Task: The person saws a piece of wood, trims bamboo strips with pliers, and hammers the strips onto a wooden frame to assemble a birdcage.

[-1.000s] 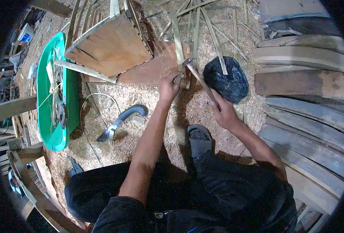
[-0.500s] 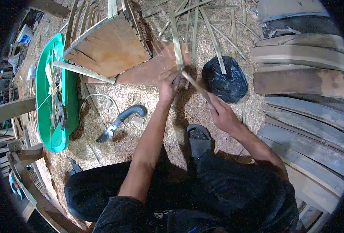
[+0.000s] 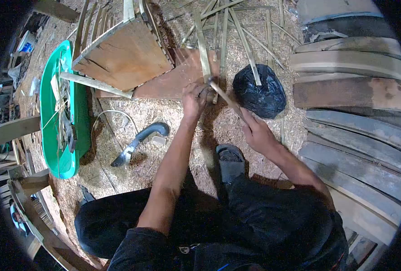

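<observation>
My right hand [image 3: 259,134] is wrapped round the wooden handle of a hammer [image 3: 228,100]. Its head end reaches up and left to the fingers of my left hand [image 3: 194,100]. Those fingers are closed at the near end of a thin wooden slat [image 3: 202,47]; whatever they pinch is too small and hidden to make out. Under the slat and my left hand lies a flat reddish-brown board [image 3: 160,85]. A wooden slatted frame with a brown panel [image 3: 126,56] rests on that board, up and left of my hands.
A curved knife with a dark handle [image 3: 151,131] lies on the shavings at left. Beyond it stands a green tub [image 3: 84,131] holding scraps. A black plastic bag [image 3: 266,101] sits right of the hammer. Stacked planks [image 3: 345,90] line the right side, and loose slats [image 3: 245,43] lie ahead.
The view has shifted slightly, so things sit a little further left. Both hands and the hammer keep almost the same position.
</observation>
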A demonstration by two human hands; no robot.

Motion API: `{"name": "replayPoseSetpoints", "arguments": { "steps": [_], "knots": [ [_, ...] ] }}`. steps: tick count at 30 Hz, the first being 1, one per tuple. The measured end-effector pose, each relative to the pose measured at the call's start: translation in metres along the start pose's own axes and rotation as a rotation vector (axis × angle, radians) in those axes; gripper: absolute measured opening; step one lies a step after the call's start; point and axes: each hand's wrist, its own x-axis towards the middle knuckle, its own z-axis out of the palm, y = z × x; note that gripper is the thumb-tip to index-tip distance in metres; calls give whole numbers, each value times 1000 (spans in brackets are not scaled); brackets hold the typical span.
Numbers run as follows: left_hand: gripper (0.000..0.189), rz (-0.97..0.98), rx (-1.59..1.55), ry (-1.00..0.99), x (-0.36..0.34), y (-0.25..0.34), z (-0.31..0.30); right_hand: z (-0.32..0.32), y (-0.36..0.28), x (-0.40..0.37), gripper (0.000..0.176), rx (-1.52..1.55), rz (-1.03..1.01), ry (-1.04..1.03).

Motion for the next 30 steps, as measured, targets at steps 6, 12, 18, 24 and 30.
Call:
{"name": "replayPoseSetpoints", "arguments": {
  "steps": [6,12,18,24,30],
  "knots": [
    [15,-38,34,2,-3,5,-1,-3,-7,0,46,11,-3,36],
    [14,-8,36,61,-8,2,1,-7,-11,0,46,-21,21,10],
    [14,16,-31,56,2,0,2,-3,-3,4,45,-36,36,-32],
    [13,2,-9,42,-3,4,0,2,0,-1,45,-77,47,-34],
    [13,-20,36,28,-4,0,2,2,-5,-2,43,-1,-3,78]
  ]
}}
